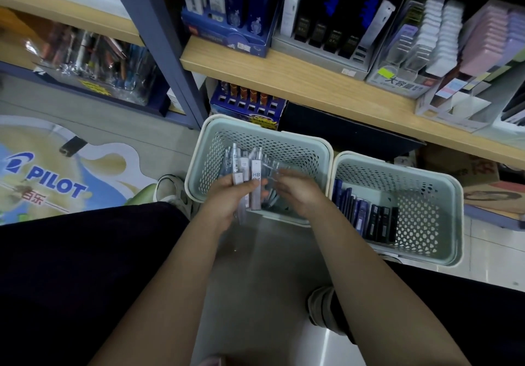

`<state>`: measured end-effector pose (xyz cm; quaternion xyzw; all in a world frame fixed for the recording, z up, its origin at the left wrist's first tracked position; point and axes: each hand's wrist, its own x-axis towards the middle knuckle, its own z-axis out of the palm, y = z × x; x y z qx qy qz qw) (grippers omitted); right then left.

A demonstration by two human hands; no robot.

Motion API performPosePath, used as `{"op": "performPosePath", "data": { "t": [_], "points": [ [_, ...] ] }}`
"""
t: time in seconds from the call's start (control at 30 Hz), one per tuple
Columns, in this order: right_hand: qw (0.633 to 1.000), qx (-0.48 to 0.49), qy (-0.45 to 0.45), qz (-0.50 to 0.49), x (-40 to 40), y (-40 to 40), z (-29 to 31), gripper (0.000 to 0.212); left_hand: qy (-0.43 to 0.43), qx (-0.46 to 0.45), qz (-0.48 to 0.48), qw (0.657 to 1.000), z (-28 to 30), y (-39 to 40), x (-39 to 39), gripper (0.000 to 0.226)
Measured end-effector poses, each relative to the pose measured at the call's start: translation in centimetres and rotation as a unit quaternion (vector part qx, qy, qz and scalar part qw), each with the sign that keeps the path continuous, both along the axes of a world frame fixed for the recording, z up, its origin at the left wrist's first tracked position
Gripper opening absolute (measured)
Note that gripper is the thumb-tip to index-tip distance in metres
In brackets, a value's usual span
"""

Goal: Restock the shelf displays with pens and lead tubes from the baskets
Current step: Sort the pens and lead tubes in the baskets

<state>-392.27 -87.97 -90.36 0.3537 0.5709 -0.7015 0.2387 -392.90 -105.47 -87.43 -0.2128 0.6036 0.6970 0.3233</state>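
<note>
My left hand point(227, 198) grips a bundle of clear and white lead tubes point(254, 184), one marked HB, over the left pale-green basket point(204, 152). My right hand point(295, 192) reaches into the same basket beside the bundle; it is blurred, and its fingers touch clear tubes point(274, 171) there. I cannot tell whether it grips any. A second pale-green basket point(443, 215) to the right holds a row of dark blue and black lead tubes point(366, 218). Above, the wooden shelf point(298, 81) carries display boxes of lead tubes point(332, 24).
A clear display point(412, 53) with white-capped tubes and a pink one point(488, 36) stand at the shelf's right. A blue display box point(227, 24) is at the shelf's left. A blue shelf post point(159, 39) rises at left. My knees and shoes flank the baskets on the floor.
</note>
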Motion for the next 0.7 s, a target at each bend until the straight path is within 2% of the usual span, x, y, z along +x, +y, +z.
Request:
{"op": "performPosePath", "data": {
  "t": [0.1, 0.2, 0.23, 0.33, 0.47, 0.7],
  "points": [
    [0.997, -0.051, 0.063, 0.002, 0.8, 0.3, 2.2, 0.029, 0.005, 0.006, -0.006, 1.0, 0.2, 0.9, 0.1, 0.024],
    [0.993, -0.082, 0.08, 0.033, 1.5, 0.2, 4.4, 0.044, 0.017, 0.027, -0.028, 0.999, 1.0, 2.1, 0.4, 0.024],
    [0.993, -0.077, 0.079, 0.047, 1.8, 0.2, 4.6, 0.041, 0.024, 0.028, -0.048, 0.998, 1.4, 2.6, 0.5, 0.025],
    [0.993, -0.086, 0.083, 0.021, 2.5, 0.6, 5.3, 0.014, 0.028, 0.054, -0.131, 0.99, 2.4, 3.5, 0.6, 0.024],
    [0.992, -0.102, 0.079, -0.013, 3.1, 2.0, 5.6, 0.032, -0.005, 0.127, -0.175, 0.976, 3.0, 3.9, 0.6, 0.031],
    [0.985, -0.138, 0.086, -0.061, 3.3, 1.8, 6.6, 0.039, 0.032, 0.01, -0.119, 0.992, 3.4, 5.9, 0.8, 0.016]
  ]
}}
